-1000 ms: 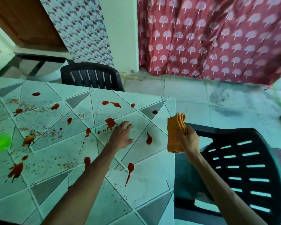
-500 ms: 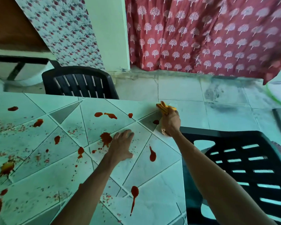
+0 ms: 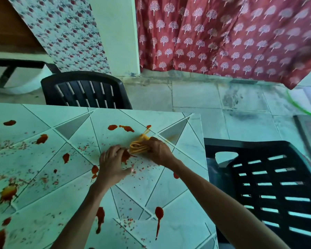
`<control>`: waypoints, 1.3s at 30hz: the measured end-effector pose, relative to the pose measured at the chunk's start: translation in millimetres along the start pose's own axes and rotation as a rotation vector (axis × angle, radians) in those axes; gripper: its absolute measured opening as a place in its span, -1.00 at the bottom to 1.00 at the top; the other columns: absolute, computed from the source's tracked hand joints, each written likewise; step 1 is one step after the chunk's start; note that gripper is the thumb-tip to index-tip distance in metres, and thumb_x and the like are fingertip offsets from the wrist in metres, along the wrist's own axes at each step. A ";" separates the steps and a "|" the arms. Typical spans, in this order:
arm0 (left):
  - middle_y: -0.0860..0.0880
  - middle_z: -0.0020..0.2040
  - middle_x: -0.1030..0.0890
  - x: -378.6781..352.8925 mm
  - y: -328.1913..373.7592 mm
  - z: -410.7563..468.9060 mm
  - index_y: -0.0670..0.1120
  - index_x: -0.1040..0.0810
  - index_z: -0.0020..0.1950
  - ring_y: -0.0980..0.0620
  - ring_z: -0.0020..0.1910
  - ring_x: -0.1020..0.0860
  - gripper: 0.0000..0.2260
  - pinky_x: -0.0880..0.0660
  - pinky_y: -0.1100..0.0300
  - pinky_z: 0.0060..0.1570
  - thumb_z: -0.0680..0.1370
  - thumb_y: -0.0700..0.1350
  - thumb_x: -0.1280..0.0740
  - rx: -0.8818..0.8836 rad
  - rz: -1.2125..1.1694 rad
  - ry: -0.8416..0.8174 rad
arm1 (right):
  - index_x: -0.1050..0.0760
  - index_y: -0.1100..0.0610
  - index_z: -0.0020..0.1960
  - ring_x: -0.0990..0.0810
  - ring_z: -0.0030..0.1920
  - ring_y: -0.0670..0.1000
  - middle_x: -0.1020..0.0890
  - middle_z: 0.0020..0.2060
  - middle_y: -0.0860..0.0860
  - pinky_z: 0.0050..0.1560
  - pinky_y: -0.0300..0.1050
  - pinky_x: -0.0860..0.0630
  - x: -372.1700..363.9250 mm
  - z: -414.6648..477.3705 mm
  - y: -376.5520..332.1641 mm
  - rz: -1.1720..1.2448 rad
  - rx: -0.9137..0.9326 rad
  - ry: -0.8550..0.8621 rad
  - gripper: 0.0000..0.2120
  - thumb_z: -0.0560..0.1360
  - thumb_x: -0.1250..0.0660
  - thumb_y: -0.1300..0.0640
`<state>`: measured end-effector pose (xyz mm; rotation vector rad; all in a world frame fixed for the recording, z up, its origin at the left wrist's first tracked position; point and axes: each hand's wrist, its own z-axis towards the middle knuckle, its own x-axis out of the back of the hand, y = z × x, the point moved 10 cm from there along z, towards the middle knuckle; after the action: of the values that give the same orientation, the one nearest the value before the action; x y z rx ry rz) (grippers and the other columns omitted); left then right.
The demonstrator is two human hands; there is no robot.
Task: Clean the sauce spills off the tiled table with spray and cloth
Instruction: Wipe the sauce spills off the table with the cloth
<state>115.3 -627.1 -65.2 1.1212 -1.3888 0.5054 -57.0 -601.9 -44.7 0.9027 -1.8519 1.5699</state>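
A pale tiled table (image 3: 169, 193) carries several red sauce blobs and fine splatter, such as the blob (image 3: 126, 128) near its far edge and the drip (image 3: 159, 212) near me. My right hand (image 3: 159, 151) grips a folded orange cloth (image 3: 137, 145) and presses it on the tiles near the far right corner. A faint orange smear (image 3: 167, 139) runs behind the cloth. My left hand (image 3: 111, 165) rests on the table just left of the cloth, fingers bent beside a red blob (image 3: 126, 156). No spray bottle is in view.
One black plastic chair (image 3: 84, 91) stands behind the table's far edge, another (image 3: 269, 191) stands right against its right edge. A red patterned curtain (image 3: 223, 36) hangs over the tiled floor (image 3: 205, 97). A green hoop (image 3: 298, 106) lies at far right.
My right hand brought the cloth down from the air at the table's right edge onto the tiles, then dragged it left toward my left hand. The blob near the corner became a smear.
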 end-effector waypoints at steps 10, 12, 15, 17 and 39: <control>-0.05 0.60 -0.06 11.6 -48.4 -5.4 -0.01 -0.13 0.59 -0.13 0.57 -0.02 -0.02 -0.09 -0.13 0.46 0.33 0.45 -0.36 0.137 -0.050 -0.119 | -0.58 0.02 0.23 -0.58 -0.25 0.05 -0.60 -0.09 0.09 -0.28 -0.05 -0.57 99.2 -39.8 93.3 0.005 -0.422 0.486 -0.70 0.61 -0.31 -0.12; -0.04 0.60 -0.03 10.3 -54.3 -9.7 -0.01 -0.11 0.59 -0.13 0.57 0.00 0.01 -0.10 -0.12 0.46 0.28 0.49 -0.25 0.139 -0.031 -0.159 | -0.54 -0.02 0.25 -0.59 -0.18 0.12 -0.62 -0.05 0.09 -0.23 -0.03 -0.55 83.8 -33.7 107.0 -0.004 -0.523 0.389 -0.71 0.62 -0.28 -0.13; -0.03 0.61 0.02 5.7 -61.9 -16.9 0.00 -0.07 0.60 -0.13 0.58 0.04 0.01 -0.11 -0.13 0.46 0.31 0.46 -0.35 0.135 0.001 -0.191 | -0.48 -0.01 0.32 -0.63 -0.03 0.20 -0.64 0.07 0.16 -0.09 0.03 -0.59 37.5 -21.3 85.7 -0.028 -0.524 0.204 -0.72 0.63 -0.25 0.08; -0.04 0.61 0.03 6.1 -68.0 -22.3 0.01 -0.05 0.60 -0.12 0.58 0.05 -0.01 -0.11 -0.13 0.47 0.35 0.39 -0.41 0.135 0.013 -0.178 | -0.45 0.04 0.39 -0.62 0.07 0.22 -0.60 0.17 0.19 -0.02 -0.02 -0.52 7.9 -17.6 50.7 -0.009 -0.478 0.162 -0.66 0.63 -0.22 0.16; -0.11 0.53 -0.21 5.9 -11.3 -60.0 -0.08 -0.22 0.54 -0.14 0.50 -0.17 -0.22 -0.16 -0.08 0.43 0.44 0.16 -0.47 0.038 -0.038 -0.035 | -0.53 0.03 0.17 -0.65 -0.12 -0.01 -0.66 -0.10 -0.02 -0.18 -0.23 -0.59 78.0 -143.4 29.2 0.521 -0.498 0.319 -0.65 0.39 -0.25 0.16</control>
<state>156.4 -583.5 -52.1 1.1899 -1.3907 0.4888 -131.0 -469.1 21.6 -0.0584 -2.1846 1.3139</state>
